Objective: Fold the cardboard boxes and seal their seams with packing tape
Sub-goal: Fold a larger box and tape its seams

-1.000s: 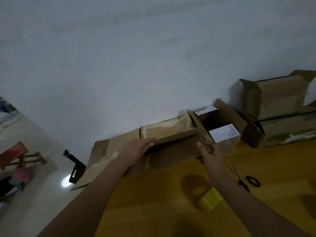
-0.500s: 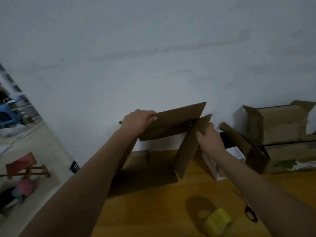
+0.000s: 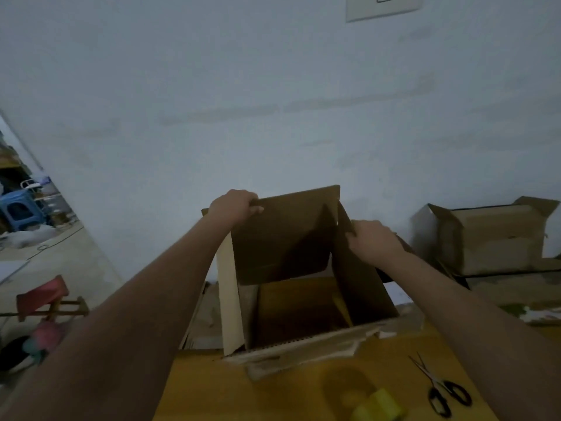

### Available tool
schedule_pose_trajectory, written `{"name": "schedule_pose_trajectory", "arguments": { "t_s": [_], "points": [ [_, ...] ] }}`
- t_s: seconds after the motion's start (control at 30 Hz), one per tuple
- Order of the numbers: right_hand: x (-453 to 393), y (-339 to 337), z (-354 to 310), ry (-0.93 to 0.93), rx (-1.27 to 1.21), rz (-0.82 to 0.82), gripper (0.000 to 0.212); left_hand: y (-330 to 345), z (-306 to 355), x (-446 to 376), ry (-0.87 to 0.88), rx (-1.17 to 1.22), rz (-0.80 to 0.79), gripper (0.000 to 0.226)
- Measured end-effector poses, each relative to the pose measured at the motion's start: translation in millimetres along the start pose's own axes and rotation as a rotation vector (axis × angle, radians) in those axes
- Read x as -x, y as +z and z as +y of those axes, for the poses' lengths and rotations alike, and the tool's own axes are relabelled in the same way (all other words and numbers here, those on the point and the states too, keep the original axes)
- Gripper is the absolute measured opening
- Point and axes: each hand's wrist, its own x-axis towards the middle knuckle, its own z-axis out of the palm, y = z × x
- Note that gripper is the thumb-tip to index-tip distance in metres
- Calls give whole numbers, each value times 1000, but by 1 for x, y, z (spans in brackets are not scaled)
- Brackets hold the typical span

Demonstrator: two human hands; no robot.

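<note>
A: What is the step in hand, as you read it?

B: Squaring up the cardboard box on the desk. The left hand grips the top edge of the far panel, its fingers curled over that edge. The right hand pinches the top of the right-hand panel, near the corner where the two panels meet.

A: How would you do it well?

B: I'd pull the two panels apart evenly until the corners stand at right angles, keeping the bottom edges down on the desk so the box doesn't skew. Then, I judge, the flaps want folding in pairs so the seam meets closed before any tape goes on.

A: And the tape?

B: A yellow roll of packing tape lies near the front edge of the desk, with black-handled scissors just to its right. Both are apart from the box and untouched.

A: How does the box itself look?

B: Brown, worn and open on top. The near wall is low with a ragged, frayed edge, the corrugation showing. A pale flap stands on the left side. Inside it is dark, and I can't tell whether the bottom is closed.

A: Anything else about?

B: Other open cardboard boxes stand against the wall to the right.
</note>
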Motion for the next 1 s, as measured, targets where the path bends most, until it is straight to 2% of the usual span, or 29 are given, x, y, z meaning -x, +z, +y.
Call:
{"name": "schedule_pose_trajectory", "arguments": {
  "t_s": [0.27, 0.4, 0.43, 0.5, 0.57, 0.6, 0.77, 0.87, 1.0],
  "points": [
    [-19, 16, 10, 2, 63, -121, 20, 39, -22, 3, -47, -12, -27, 28],
    [-29, 26, 12, 43, 52, -108, 21, 38, -20, 29, -73, -27, 60, 65],
    [-30, 27, 12, 57, 57, -113, 21, 38, -18, 41, -110, 22, 34, 70],
    [-31, 31, 14, 82, 71, -129, 21, 43, -14, 65, -191, 156, -132, 74],
    [-31, 36, 16, 99, 87, -139, 23, 53, -5, 84, -207, 215, -309, 72],
    [-31, 38, 15, 104, 91, -139, 24, 58, -1, 90, -207, 217, -341, 69],
    [-28, 44, 12, 91, 94, -122, 22, 57, 9, 95, -223, 100, -266, 63],
    [-25, 48, 13, 88, 121, -113, 24, 54, 6, 101, -234, 109, -278, 62],
    [-26, 58, 6, 58, 114, -135, 24, 64, 5, 106, -251, -12, -284, 48]
  ]
}}
